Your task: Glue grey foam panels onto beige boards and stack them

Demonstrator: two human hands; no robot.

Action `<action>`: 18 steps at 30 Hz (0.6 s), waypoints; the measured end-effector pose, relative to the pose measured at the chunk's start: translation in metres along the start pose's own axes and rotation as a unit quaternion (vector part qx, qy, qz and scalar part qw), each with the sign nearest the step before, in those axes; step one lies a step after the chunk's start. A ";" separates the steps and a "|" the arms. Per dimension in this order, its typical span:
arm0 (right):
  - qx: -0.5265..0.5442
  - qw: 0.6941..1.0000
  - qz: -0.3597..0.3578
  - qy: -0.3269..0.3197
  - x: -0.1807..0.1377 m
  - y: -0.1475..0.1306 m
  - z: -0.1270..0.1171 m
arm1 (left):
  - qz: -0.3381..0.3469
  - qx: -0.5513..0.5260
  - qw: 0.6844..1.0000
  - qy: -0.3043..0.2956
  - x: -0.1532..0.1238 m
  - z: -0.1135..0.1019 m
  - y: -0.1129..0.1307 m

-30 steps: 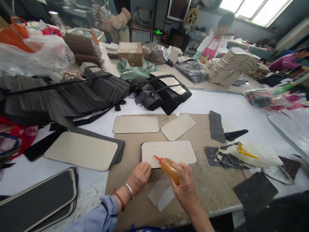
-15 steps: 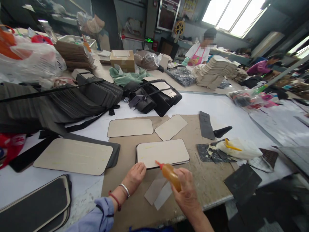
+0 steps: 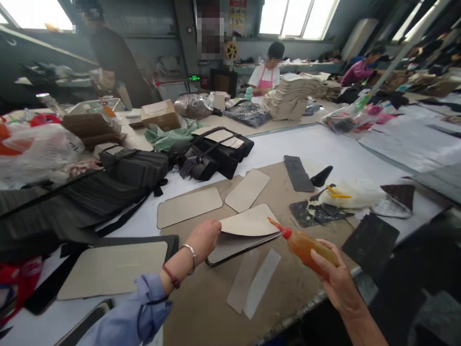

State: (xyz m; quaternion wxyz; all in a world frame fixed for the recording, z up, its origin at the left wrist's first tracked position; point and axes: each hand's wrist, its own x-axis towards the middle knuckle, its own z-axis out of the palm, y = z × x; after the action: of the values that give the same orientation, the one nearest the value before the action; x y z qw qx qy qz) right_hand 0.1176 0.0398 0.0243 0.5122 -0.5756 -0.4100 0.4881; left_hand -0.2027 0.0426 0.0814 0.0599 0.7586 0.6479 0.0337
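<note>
My left hand [image 3: 203, 242] pinches the near left corner of a beige rounded panel [image 3: 248, 220] and lifts it, so the panel bends upward. Under it lies a further beige panel [image 3: 230, 247] with a dark edge, in a small stack. My right hand [image 3: 333, 274] is wrapped round a squeeze bottle [image 3: 306, 247] of amber liquid, its red nozzle pointing up and left by the raised panel's right end. Beyond the stack lie two more beige panels, one at the left [image 3: 190, 207] and one slanted [image 3: 248, 190].
Two pale strips [image 3: 262, 283] lie on the brown board [image 3: 201, 307] before me. At left are a larger beige panel [image 3: 115, 269] and dark stacked sheets [image 3: 137, 168]. A black-handled scraper [image 3: 298, 174] and a whitish bag [image 3: 353, 194] are at right. Several people stand or sit beyond.
My left hand has lifted the top panel's near left corner off the stack. My right hand has drawn the bottle to the right. The view has shifted, and a standing person appears at back left.
</note>
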 end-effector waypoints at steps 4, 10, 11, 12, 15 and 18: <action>0.083 0.967 0.101 -0.217 -0.022 0.005 0.020 | 0.030 0.006 0.996 -0.084 0.048 -0.043 0.008; 0.062 0.916 0.067 -0.390 -0.008 0.029 0.113 | 0.089 0.066 0.984 -0.136 0.079 -0.068 0.030; 0.069 0.916 0.061 -0.390 0.000 0.031 0.128 | 0.097 0.070 0.983 -0.139 0.080 -0.069 0.033; 0.079 0.916 0.056 -0.389 0.008 0.034 0.140 | 0.101 0.071 0.982 -0.143 0.080 -0.070 0.034; 0.115 0.919 0.048 -0.373 0.029 0.042 0.162 | 0.105 0.063 0.982 -0.146 0.079 -0.073 0.033; 0.114 0.922 0.056 -0.365 0.038 0.050 0.165 | 0.097 0.045 0.989 -0.100 0.087 -0.086 0.029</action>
State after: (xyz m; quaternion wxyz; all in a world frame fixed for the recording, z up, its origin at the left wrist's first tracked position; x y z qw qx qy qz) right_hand -0.0389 0.1005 -0.0306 0.3611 -0.3176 -0.4768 0.7358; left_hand -0.1718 0.1280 0.1684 0.0867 0.8192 0.5631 -0.0657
